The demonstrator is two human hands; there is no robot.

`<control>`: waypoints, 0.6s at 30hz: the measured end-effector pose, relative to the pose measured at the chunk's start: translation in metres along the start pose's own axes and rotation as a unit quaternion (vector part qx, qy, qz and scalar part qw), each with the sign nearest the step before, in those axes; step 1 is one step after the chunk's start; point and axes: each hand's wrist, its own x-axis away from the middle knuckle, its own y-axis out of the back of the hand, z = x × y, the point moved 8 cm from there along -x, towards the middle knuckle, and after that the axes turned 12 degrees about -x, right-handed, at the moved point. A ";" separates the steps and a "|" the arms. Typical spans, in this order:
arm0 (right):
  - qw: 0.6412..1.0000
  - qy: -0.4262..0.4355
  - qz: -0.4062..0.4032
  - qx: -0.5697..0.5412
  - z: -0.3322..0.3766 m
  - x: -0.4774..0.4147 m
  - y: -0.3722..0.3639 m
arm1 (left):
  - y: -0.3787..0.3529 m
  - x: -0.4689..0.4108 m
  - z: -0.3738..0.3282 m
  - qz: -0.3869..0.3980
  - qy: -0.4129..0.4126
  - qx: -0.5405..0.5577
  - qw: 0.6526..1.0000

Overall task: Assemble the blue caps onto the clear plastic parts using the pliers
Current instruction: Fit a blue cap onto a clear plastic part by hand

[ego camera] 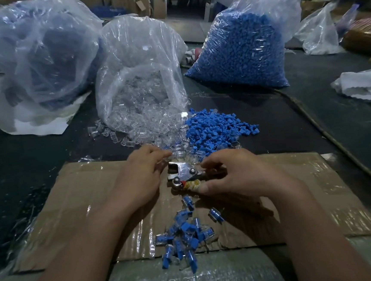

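Head view: the right hand [234, 172] curls fingers and thumb around the handles of the pliers [183, 173], low over the cardboard [84, 205]. The left hand [138, 178] is at the pliers' head, fingers curled; whether they pinch anything cannot be told. Blue caps [215, 128] and clear plastic parts [143, 126] are heaped just beyond, with assembled pieces [183, 234] nearer the person.

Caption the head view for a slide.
Right hand grips the pliers over the cardboard, left hand at the loose clear parts beside blue caps; assembled pieces piled nearby.
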 end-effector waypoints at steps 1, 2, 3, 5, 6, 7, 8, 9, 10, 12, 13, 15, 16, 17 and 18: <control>1.000 0.002 -0.010 -0.004 0.000 0.000 0.003 | 0.000 0.000 0.000 -0.001 0.000 -0.005 1.000; 1.000 0.004 -0.022 -0.002 -0.001 0.001 0.006 | 0.000 0.001 -0.001 -0.004 0.000 -0.006 1.000; 0.999 0.005 -0.039 0.002 -0.001 0.001 0.010 | 0.001 0.001 -0.001 -0.009 0.001 -0.004 1.000; 0.997 0.007 -0.082 0.008 -0.003 0.001 0.020 | 0.004 0.001 -0.001 -0.026 0.002 0.007 1.000; 0.995 0.007 -0.104 0.006 -0.005 0.001 0.026 | 0.006 0.002 -0.001 -0.035 0.003 0.014 0.999; 0.992 0.007 -0.125 0.000 -0.007 0.001 0.031 | 0.009 0.002 -0.001 -0.047 0.006 0.021 0.999; 0.989 0.009 -0.148 -0.011 -0.008 0.002 0.037 | 0.011 0.003 -0.001 -0.060 0.009 0.025 0.998; 0.985 0.010 -0.171 -0.022 -0.010 0.003 0.043 | 0.014 0.004 0.000 -0.073 0.012 0.024 0.997; 0.980 0.011 -0.195 -0.033 -0.012 0.004 0.048 | 0.016 0.004 0.000 -0.083 0.016 0.025 0.996; 0.967 0.010 -0.249 -0.055 -0.017 0.008 0.059 | 0.020 0.006 0.004 -0.105 0.039 0.054 0.992; 0.959 0.007 -0.274 -0.066 -0.020 0.010 0.064 | 0.023 0.007 0.007 -0.119 0.054 0.084 0.988; 0.946 -0.003 -0.312 -0.081 -0.026 0.013 0.071 | 0.028 0.009 0.010 -0.136 0.072 0.144 0.978; 0.942 -0.008 -0.324 -0.086 -0.030 0.013 0.073 | 0.030 0.010 0.010 -0.138 0.074 0.166 0.974; 0.940 -0.014 -0.330 -0.090 -0.033 0.013 0.074 | 0.030 0.011 0.010 -0.136 0.075 0.187 0.970; 0.940 -0.017 -0.328 -0.092 -0.035 0.011 0.073 | 0.030 0.011 0.009 -0.132 0.077 0.210 0.966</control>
